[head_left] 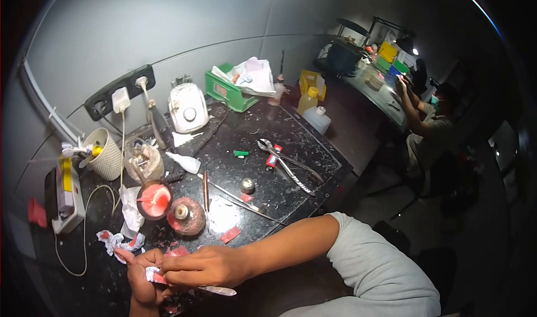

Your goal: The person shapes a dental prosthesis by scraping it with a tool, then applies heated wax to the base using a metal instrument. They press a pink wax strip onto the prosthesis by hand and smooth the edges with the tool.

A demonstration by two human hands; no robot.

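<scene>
At the bottom left, my left hand is curled round a small white and pink piece. My right hand presses its fingers against that same piece from the right. A pale flat blade sticks out beneath my right hand, and its other end is hidden. Just behind the hands stand a round glass bottle with pinkish contents and a dish of red material. Crumpled white paper with pink stains lies left of them. A pink strip is on the table above my right wrist.
The black table holds pliers, thin metal tools, a white device, a green bin and a woven cup. Bottles stand beyond its right edge. Another person sits at a far bench.
</scene>
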